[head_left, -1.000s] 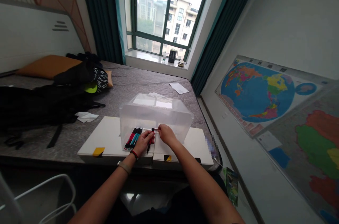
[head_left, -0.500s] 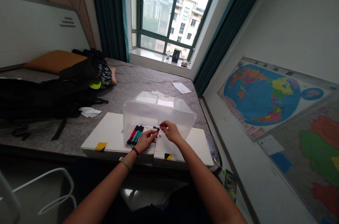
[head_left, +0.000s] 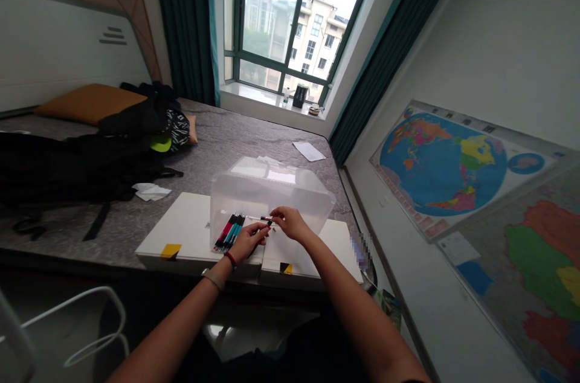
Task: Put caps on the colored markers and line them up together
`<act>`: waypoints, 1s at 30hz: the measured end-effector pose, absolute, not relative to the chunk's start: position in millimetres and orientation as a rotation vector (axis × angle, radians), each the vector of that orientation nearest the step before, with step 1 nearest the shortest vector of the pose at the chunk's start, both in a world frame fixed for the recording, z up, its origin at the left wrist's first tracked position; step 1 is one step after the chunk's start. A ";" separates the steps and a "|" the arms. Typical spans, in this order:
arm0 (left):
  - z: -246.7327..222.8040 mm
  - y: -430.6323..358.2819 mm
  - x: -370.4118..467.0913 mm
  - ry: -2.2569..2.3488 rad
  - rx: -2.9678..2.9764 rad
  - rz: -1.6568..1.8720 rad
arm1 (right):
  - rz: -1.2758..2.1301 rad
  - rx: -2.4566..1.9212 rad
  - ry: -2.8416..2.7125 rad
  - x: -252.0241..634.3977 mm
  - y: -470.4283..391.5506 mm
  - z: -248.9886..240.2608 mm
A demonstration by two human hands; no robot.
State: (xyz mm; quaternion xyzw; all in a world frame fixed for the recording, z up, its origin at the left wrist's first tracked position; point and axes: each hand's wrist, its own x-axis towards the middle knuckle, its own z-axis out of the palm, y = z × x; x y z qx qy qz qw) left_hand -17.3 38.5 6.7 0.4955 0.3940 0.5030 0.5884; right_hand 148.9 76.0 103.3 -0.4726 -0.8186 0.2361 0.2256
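Observation:
My left hand (head_left: 248,240) is closed around a dark pen (head_left: 268,224) with a bit of red on it, its end pointing up and right. Close beside it, my right hand (head_left: 290,223) pinches a slim pen part (head_left: 265,218), dark with a pale stretch; its exact shape is partly covered by the fingers. Left of my hands, several pens (head_left: 231,231) in red, teal and black lie side by side. They rest inside a clear plastic bin (head_left: 294,193) tipped on its side, its opening towards me. A small dark piece (head_left: 273,229) lies below my right fingers.
Two white boxes (head_left: 174,220) with yellow and black corner marks support the bin on a grey mattress (head_left: 254,129). A crumpled tissue (head_left: 151,191), a black bag (head_left: 81,168) and a cap (head_left: 179,128) lie left. Behind is a paper sheet (head_left: 309,151).
Both hands keep their grips close together, with the right fingers shifted very slightly. The whole view has moved a little; the pens and bin stay in place.

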 end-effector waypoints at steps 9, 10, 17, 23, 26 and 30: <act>9.1 37.4 -18.4 0.886 1.161 1.134 | 0.523 -1.541 -2.385 146.3 72.5 97.5; 8.9 37.5 -18.4 0.888 1.165 1.133 | 0.482 -1.570 -2.412 145.8 71.7 98.3; 8.0 38.3 -18.8 0.853 1.108 1.135 | 0.511 -1.569 -2.367 148.0 67.2 103.0; 9.2 36.8 -19.8 0.867 1.171 1.100 | 0.409 -1.651 -2.407 145.1 65.3 100.1; 10.4 36.4 -19.3 0.877 1.152 1.111 | 0.398 -1.697 -2.357 145.2 66.4 100.7; 12.8 36.1 -18.5 0.887 1.093 1.113 | 0.513 -1.540 -2.259 148.4 66.6 105.0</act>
